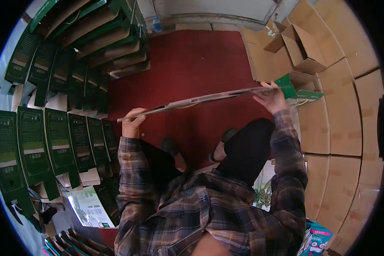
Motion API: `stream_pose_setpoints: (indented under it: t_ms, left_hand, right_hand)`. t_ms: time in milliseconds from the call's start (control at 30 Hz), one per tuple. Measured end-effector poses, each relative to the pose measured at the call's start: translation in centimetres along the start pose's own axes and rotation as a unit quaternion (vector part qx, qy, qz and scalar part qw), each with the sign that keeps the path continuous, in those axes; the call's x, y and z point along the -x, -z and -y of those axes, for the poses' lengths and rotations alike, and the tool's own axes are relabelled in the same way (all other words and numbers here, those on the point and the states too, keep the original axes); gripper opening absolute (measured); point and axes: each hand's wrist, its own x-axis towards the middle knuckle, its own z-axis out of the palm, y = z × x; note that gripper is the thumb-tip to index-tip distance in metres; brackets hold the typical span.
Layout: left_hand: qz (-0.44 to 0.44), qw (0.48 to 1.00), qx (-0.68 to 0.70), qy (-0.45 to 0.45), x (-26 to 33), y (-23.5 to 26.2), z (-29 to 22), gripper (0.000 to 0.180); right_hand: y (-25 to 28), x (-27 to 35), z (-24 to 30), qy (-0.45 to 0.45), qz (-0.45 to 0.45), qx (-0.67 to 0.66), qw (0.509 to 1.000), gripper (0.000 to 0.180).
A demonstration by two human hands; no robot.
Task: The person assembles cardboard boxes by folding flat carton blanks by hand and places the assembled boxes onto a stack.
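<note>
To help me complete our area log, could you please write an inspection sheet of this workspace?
Surface: matte red floor covering, with a few small specks.
Items in hand: long, thin, flat panel, seen nearly edge-on; material unclear.
Clutter: open brown cardboard box at upper right; open green printed carton beside the right hand; small blue bottle by the far wall.
Hands: left hand grips the panel's left end; right hand grips its right end, higher in the picture.
Cables: nothing seen that is clearly one.
Surroundings: rows of dark green printed boxes left; stacked brown cardboard boxes right.
</note>
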Motion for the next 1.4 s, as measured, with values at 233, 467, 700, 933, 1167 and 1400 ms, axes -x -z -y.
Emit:
stream_pose_setpoints:
  t_ms: [233, 467, 700, 933, 1167, 1400]
  left_hand:
    - [-0.068, 0.983, 0.138, 0.099, -0.2, -1.5, 0.0, 0.04]
    - [-0.124, 0.972, 0.111, 0.164, -0.2, -2.0, -0.5, 0.039]
    - [-0.066, 0.986, -0.015, 0.155, 0.3, -2.0, 1.8, 0.041]
    - [-0.185, 0.97, 0.035, 0.156, -0.3, -4.1, 1.0, 0.042]
    - [-0.179, 0.965, 0.094, 0.169, -0.2, -4.9, -0.2, 0.043]
    - [-0.209, 0.965, 0.094, 0.125, 0.0, -3.8, 0.6, 0.046]
  right_hand:
    - [-3.7, -2.8, -3.0, 0.037, -0.064, 0.055, 0.996, 0.089]
    - [-3.8, -2.8, -3.5, 0.039, -0.091, 0.171, 0.98, 0.085]
    - [-5.5, -3.1, -4.8, -0.003, -0.023, 0.318, 0.948, 0.068]
    - [-7.5, 0.4, -5.8, 0.199, 0.106, 0.219, 0.949, 0.087]
    - [-8.4, 3.0, -7.2, 0.302, 0.048, 0.444, 0.842, 0.092]
    - [-5.7, -0.4, -8.0, 0.217, -0.048, 0.307, 0.925, 0.047]
